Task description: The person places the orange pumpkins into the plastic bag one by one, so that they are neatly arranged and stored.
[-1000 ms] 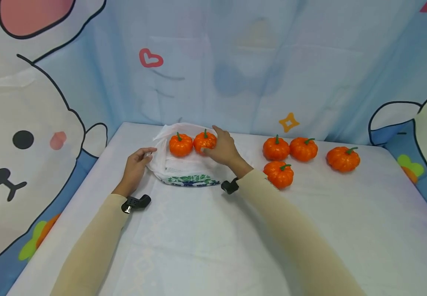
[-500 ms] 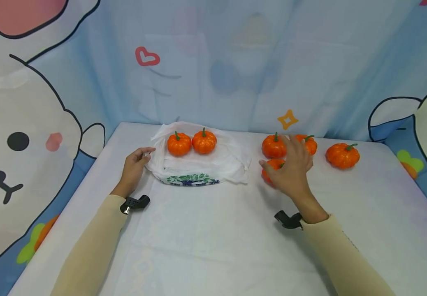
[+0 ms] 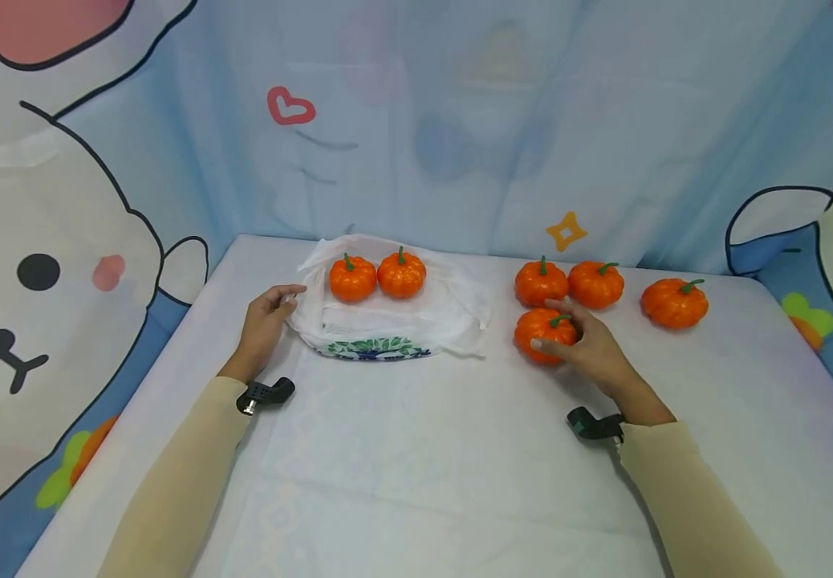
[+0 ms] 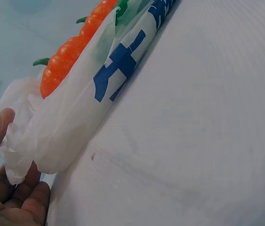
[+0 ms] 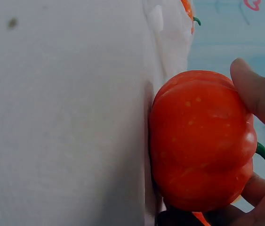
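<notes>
A white plastic bag (image 3: 380,321) lies opened out at the back left, bearing two small orange pumpkins (image 3: 352,279) side by side. My left hand (image 3: 263,331) holds the bag's left edge; in the left wrist view the thumb and fingers (image 4: 10,117) are on either side of the crumpled plastic (image 4: 66,136). Farther right, my right hand (image 3: 595,345) grips the front orange pumpkin (image 3: 541,335), which stands on the table. Up close, its thumb lies against one side of that pumpkin (image 5: 200,141) and its fingers against the other, partly hidden.
Behind the gripped pumpkin stand two more pumpkins (image 3: 541,283), close together. Another pumpkin (image 3: 673,303) sits apart to their right. The white-covered table (image 3: 416,466) ends at a patterned blue curtain (image 3: 445,128) along the back.
My right hand has moved from the pumpkins on the bag rightward to the front pumpkin of the right group and taken hold of it. The left hand has stayed at the bag's edge.
</notes>
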`<act>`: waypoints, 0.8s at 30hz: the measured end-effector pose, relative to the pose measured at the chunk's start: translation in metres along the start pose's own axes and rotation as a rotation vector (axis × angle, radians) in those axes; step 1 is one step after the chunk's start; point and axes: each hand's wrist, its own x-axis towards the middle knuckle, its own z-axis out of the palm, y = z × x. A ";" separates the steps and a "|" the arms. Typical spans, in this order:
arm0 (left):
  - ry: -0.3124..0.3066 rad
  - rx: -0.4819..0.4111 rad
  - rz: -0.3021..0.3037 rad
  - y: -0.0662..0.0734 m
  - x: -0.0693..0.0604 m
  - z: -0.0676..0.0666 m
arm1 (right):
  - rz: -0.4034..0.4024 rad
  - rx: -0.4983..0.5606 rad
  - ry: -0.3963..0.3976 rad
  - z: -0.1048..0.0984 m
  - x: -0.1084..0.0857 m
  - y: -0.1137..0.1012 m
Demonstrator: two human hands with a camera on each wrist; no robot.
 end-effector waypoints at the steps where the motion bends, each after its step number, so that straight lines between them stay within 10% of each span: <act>1: 0.002 0.000 -0.002 0.000 0.000 0.000 | 0.007 -0.013 0.002 0.000 0.000 0.000; 12: 0.005 -0.003 0.018 0.003 0.003 -0.001 | -0.094 -0.068 0.101 0.007 0.001 -0.042; 24: -0.007 0.007 -0.020 0.000 -0.001 -0.001 | -0.154 -0.145 0.040 0.067 0.092 -0.099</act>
